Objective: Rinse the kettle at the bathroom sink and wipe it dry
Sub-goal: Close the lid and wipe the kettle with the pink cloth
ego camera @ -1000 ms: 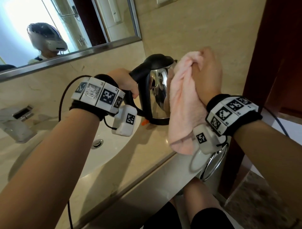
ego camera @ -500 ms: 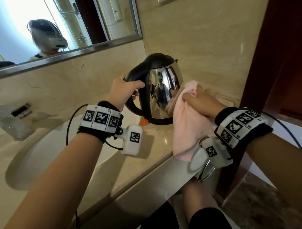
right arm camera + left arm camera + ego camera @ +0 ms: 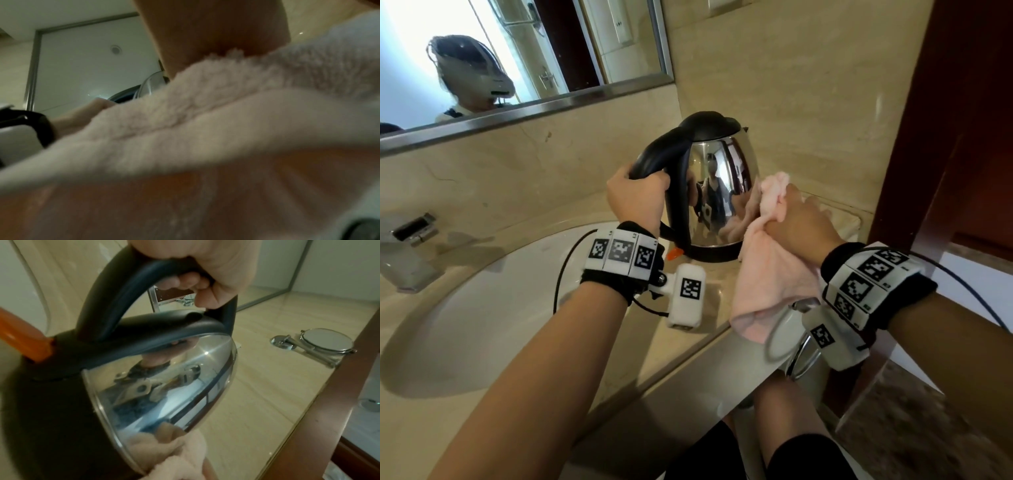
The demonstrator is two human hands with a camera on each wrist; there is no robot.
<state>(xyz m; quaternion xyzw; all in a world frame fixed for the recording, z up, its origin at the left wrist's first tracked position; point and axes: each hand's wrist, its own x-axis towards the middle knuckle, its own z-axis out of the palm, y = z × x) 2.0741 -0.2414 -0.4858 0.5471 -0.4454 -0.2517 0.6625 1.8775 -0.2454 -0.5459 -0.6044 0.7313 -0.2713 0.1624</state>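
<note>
The left hand (image 3: pixel 637 198) was wrapped tight round the black handle (image 3: pixel 664 150) of the kettle (image 3: pixel 719 192), fingers (image 3: pixel 185 283) curled under the grip and showing through the loop in the left wrist view. The right hand (image 3: pixel 804 226) clutched a pink cloth (image 3: pixel 770 274) bunched in its fingers and pressed the top of it against the kettle's shiny side, low down and toward the right. The rest of the cloth hung below the hand, over the front edge of the counter (image 3: pixel 688 346).

The kettle stood upright on the counter in the corner by the wall, to the right of the sink (image 3: pixel 482 308), its black lid (image 3: pixel 709 125) closed. A small orange tab (image 3: pixel 675 253) stuck out near its base, below the handle. The steel body mirrored the person and the cloth.

The tap (image 3: pixel 407 246) sat at the far left of the sink. A mirror (image 3: pixel 517 58) ran along the wall above. In the left wrist view a round shaving mirror (image 3: pixel 327 340) on a chrome arm was fixed to the wall. The right wrist view was mostly filled with blurred cloth (image 3: pixel 205 116).
</note>
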